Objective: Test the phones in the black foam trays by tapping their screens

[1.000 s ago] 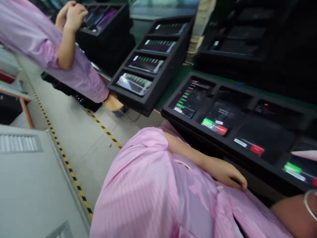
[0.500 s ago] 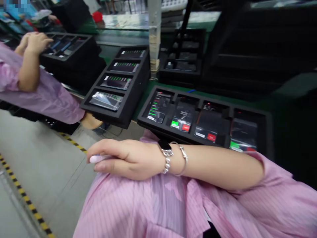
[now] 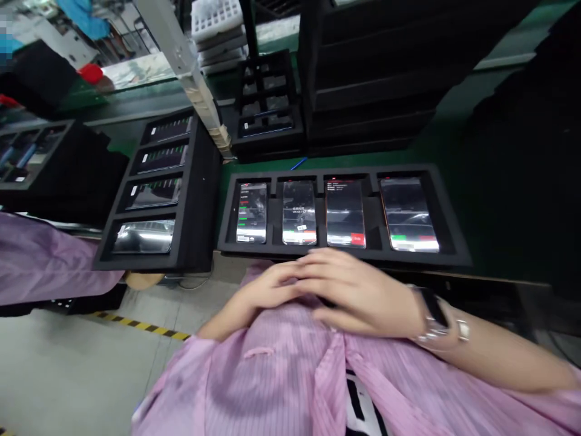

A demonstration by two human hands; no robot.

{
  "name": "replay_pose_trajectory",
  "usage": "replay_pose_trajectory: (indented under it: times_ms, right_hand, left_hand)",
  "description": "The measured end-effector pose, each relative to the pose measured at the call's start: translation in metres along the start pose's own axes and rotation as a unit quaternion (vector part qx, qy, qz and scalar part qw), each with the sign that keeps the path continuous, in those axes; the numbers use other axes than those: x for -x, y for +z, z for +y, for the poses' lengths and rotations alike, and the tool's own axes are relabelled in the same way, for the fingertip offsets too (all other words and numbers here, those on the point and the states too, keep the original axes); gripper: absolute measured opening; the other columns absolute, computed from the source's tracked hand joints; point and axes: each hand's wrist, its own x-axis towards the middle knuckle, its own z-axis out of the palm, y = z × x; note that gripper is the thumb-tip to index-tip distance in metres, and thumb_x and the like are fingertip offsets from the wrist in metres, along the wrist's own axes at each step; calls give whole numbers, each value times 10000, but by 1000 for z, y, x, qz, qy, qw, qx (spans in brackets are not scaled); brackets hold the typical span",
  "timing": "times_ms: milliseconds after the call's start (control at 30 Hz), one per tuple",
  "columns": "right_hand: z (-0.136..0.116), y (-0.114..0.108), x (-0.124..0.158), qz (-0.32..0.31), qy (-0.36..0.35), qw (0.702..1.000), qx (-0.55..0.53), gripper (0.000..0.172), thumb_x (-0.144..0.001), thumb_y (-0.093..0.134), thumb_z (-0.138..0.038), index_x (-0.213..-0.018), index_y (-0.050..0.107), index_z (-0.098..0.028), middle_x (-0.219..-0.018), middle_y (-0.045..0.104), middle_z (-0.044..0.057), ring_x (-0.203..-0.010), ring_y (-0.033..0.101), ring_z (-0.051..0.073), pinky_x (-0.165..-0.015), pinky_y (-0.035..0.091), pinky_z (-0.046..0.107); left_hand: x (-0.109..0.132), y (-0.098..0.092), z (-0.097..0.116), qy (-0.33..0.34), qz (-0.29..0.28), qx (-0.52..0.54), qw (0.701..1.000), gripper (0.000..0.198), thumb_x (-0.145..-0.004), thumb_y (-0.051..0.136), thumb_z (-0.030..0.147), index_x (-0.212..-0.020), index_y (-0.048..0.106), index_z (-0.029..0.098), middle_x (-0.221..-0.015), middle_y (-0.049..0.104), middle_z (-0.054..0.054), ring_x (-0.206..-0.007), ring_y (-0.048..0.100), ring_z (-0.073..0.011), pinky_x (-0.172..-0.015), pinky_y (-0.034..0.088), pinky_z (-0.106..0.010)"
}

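Right hand [image 3: 358,292] draped over left hand [image 3: 267,289], fingers overlapping, nothing pinched, both against striped pink smock [image 3: 272,369]; just beyond, black foam tray [image 3: 422,257], four glossy phones [image 3: 298,212] lit in separate compartments.

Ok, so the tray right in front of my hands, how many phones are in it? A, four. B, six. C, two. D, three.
A: the black foam tray just beyond the left hand and right hand holds four lit phones side by side, one per slot.
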Motion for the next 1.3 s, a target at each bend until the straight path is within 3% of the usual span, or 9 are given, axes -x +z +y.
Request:
replay_pose_trajectory:
  times_ms: [100,167,233,400,600,800,1067,1200,1300]
  right_hand:
    - [17,-19,47,139,132,978,85,328,-986,614,-231,-1313,637,-241,-1253,721,90,-1295,635,272,-1098,549,525]
    - [28,-16,62,203,180,953,139,346,-938,647,-186,-1280,653,-239,-1229,720,104,-1297,634,309,-1093,546,574]
    - [37,-6,66,231,202,933,185,377,-923,665,-199,-1299,638,-220,-1263,694,130,-1337,600,347,-1106,525,622]
    - [52,19,64,208,220,921,244,680,-904,728,-306,-1508,457,-151,-1370,619,202,-1400,525,402,-1102,519,655]
    - [54,23,64,190,219,913,287,893,-889,767,-398,-1613,295,-174,-1407,608,200,-1399,530,386,-1087,540,618]
    - [49,15,66,152,250,914,281,659,-942,700,-434,-1484,474,-137,-1321,665,187,-1327,593,389,-1135,492,647]
    - [38,8,79,152,243,917,278,362,-953,681,-285,-1291,591,-188,-1115,762,89,-1189,703,309,-1181,474,612]
    - [35,-11,97,206,260,893,303,351,-930,684,-285,-1266,600,-229,-1160,762,79,-1203,697,307,-1164,486,606]
    - [38,-26,117,223,286,869,338,350,-913,691,-267,-1253,622,-221,-1101,768,86,-1170,706,298,-1174,479,588]
  left_hand:
    - [9,-34,-21,16,77,-13,997,384,-1054,478,477,-1237,735,258,-1274,743,-101,-1278,659,-282,-1118,543,-504]
    - [6,-39,-28,-9,142,-108,984,329,-1004,605,408,-1269,729,258,-1439,655,-122,-1460,498,-346,-1217,423,-591]
    - [0,-33,-34,-20,144,-186,972,336,-986,652,395,-1282,727,257,-1526,581,-130,-1541,375,-379,-1244,369,-606]
    - [-10,-7,-50,20,139,-257,956,455,-966,687,501,-1345,678,249,-1482,631,-122,-1504,435,-370,-1231,374,-555]
    - [-13,-4,-50,17,142,-280,949,394,-954,685,524,-1256,734,276,-1474,655,-75,-1483,478,-362,-1217,382,-531]
    - [-16,-4,-49,17,156,-272,949,483,-962,666,544,-1342,695,249,-1467,662,-95,-1439,534,-347,-1182,402,-486]
    - [-16,1,-58,20,170,-254,952,608,-922,715,546,-1444,621,248,-1415,696,-101,-1412,562,-350,-1167,401,-455]
    - [-10,-21,-58,25,147,-180,972,700,-924,743,434,-1552,474,282,-1550,572,-127,-1523,430,-369,-1222,377,-540]
    - [0,-47,-64,-9,174,-135,976,757,-920,743,351,-1595,404,303,-1612,487,-131,-1548,386,-361,-1255,344,-586]
